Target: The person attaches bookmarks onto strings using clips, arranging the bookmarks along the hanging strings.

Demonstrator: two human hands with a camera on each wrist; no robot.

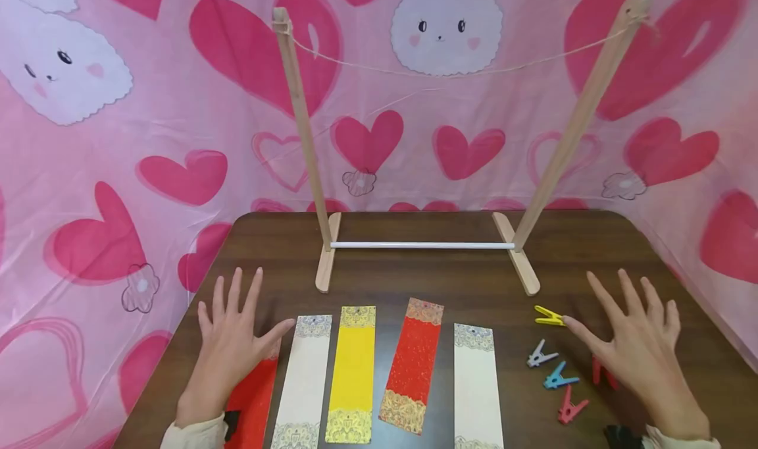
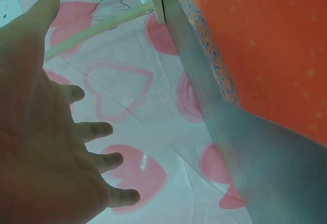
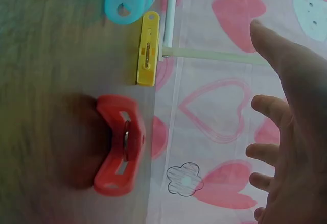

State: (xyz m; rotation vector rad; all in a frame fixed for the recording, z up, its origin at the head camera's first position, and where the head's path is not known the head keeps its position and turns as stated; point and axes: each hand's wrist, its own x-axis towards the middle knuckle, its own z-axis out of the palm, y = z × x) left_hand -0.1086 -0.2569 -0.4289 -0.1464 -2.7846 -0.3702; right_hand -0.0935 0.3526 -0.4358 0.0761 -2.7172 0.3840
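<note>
My left hand (image 1: pixel 231 350) hovers palm down with fingers spread, over the left end of a row of paper strips. Beneath it a red strip (image 1: pixel 254 403) is partly hidden. Beside that lie a white strip (image 1: pixel 303 380), a yellow strip (image 1: pixel 351 373), a slanted red strip (image 1: pixel 412 363) and another white strip (image 1: pixel 477 386), all with lace-patterned ends. My right hand (image 1: pixel 639 343), also spread and holding nothing, is above a red clothespin (image 3: pixel 122 145). Its thumb overlaps the yellow clothespin (image 1: pixel 548 316). Near it lie a grey clothespin (image 1: pixel 541 355), a blue clothespin (image 1: pixel 559 376) and another red clothespin (image 1: pixel 571 407).
A wooden stand with two leaning posts (image 1: pixel 303 126) is at the back of the brown table (image 1: pixel 426 274). A string (image 1: pixel 444 76) sags between the post tops, and a white rod (image 1: pixel 420 245) joins the feet. Pink heart-print cloth (image 1: pixel 503 100) hangs behind.
</note>
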